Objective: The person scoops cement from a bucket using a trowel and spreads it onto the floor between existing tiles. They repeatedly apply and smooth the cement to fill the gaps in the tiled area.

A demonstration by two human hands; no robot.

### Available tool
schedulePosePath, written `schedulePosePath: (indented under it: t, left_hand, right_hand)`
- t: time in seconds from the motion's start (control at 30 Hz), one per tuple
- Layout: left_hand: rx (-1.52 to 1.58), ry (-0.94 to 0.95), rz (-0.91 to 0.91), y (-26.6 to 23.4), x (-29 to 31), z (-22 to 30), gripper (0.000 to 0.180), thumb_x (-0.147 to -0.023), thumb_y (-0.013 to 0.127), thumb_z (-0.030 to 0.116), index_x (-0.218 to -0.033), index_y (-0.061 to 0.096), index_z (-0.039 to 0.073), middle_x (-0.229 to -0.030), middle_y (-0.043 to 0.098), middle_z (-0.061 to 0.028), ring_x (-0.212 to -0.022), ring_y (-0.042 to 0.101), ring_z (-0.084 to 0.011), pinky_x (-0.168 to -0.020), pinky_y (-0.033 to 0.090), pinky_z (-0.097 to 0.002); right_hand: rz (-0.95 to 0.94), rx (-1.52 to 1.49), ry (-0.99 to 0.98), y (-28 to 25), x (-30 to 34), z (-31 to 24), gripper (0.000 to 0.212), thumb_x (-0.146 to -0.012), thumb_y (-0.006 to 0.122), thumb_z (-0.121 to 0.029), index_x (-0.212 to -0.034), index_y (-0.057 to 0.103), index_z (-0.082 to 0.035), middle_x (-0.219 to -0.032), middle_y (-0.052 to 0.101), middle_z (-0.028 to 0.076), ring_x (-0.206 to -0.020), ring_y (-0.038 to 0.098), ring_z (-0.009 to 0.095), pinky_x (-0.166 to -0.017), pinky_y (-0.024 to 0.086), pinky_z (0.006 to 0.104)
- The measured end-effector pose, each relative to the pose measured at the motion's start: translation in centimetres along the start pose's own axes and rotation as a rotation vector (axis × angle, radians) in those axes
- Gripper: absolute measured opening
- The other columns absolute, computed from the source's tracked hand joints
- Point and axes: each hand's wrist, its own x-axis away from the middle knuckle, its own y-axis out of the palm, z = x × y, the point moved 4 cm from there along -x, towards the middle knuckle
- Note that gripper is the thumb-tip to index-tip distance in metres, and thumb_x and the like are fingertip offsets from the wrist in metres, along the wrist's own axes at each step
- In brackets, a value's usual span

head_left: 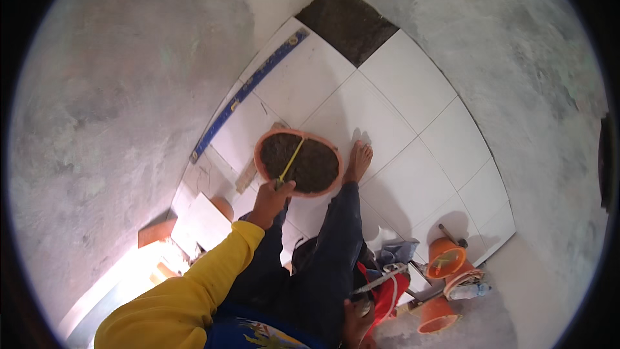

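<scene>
My left hand (271, 201), in a yellow sleeve, is closed round a tape measure (279, 183). Its yellow blade runs out across an oval terracotta-coloured tub (334, 186), ending near the far rim. Dark, moist mortar or soil (314, 163) fills the tub. Low at the right of my legs, my right hand (354, 324) is partly in view beside a red bag or cloth (391, 294). Its fingers look curled on a greyish thing I cannot make out. My bare foot (359, 156) stands right of the tub.
White tiles (400, 136) cover the floor, with a dark untiled square (347, 22) in the far corner. A blue spirit level (248, 87) lies along the left wall. Orange buckets (445, 258) and a plastic bottle (469, 291) are at lower right. A loose tile (201, 220) leans at left.
</scene>
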Motion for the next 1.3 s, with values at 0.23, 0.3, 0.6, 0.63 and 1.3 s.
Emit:
schedulePosePath:
  t: [0.23,0.3,0.6,0.63,1.3]
  left_hand:
    - [0.346,-0.167,0.113,2.2,-1.4,4.8,0.034,-0.094,0.073,0.035,-0.089,0.068,0.002,-0.069,0.057,-0.0005,-0.055,0.05,-0.0094,-0.052,0.04,-0.0274]
    - [0.444,-0.217,0.115,2.9,-1.6,5.9,0.033,-0.095,0.072,0.034,-0.09,0.068,0.002,-0.07,0.057,0.0,-0.055,0.049,-0.0095,-0.052,0.04,-0.0273]
    - [0.838,-0.27,0.193,5.8,-2.0,9.1,0.033,-0.097,0.071,0.03,-0.088,0.068,-0.001,-0.068,0.055,0.0024,-0.058,0.049,-0.0079,-0.054,0.039,-0.0274]
    - [0.861,-0.275,0.216,5.8,-1.8,9.5,0.033,-0.097,0.07,0.03,-0.087,0.068,-0.001,-0.068,0.054,0.0027,-0.058,0.049,-0.0078,-0.054,0.039,-0.0274]
    - [1.103,-0.478,0.626,3.5,1.6,-2.7,0.039,-0.094,0.07,0.035,-0.103,0.07,-0.003,-0.071,0.057,-0.0005,-0.059,0.049,-0.0099,-0.054,0.039,-0.0265]
  right_hand:
    - [-0.266,0.25,0.137,-7.7,-10.0,-11.6,0.032,-0.079,0.088,-0.017,-0.091,0.062,-0.004,-0.08,0.066,0.003,-0.075,0.06,0.014,-0.072,0.05,0.0328]
    - [-0.315,0.279,0.177,-8.1,-11.7,-14.7,0.033,-0.077,0.09,-0.016,-0.092,0.062,-0.004,-0.082,0.067,0.003,-0.077,0.061,0.014,-0.074,0.05,0.0326]
    - [-0.44,0.67,-0.1,-9.5,-15.8,-24.6,0.03,-0.073,0.091,-0.015,-0.089,0.067,-0.005,-0.088,0.072,0.005,-0.08,0.065,0.014,-0.078,0.053,0.0324]
    - [-0.441,0.577,-0.168,-7.3,-15.2,-27.8,0.045,-0.076,0.089,-0.018,-0.112,0.068,0.0,-0.09,0.071,0.004,-0.081,0.064,0.014,-0.075,0.055,0.0366]
    - [-0.937,1.366,-0.255,-3.6,-27.2,-44.5,0.025,-0.078,0.084,-0.013,-0.094,0.066,-0.007,-0.081,0.066,0.001,-0.067,0.06,0.012,-0.059,0.051,0.0291]
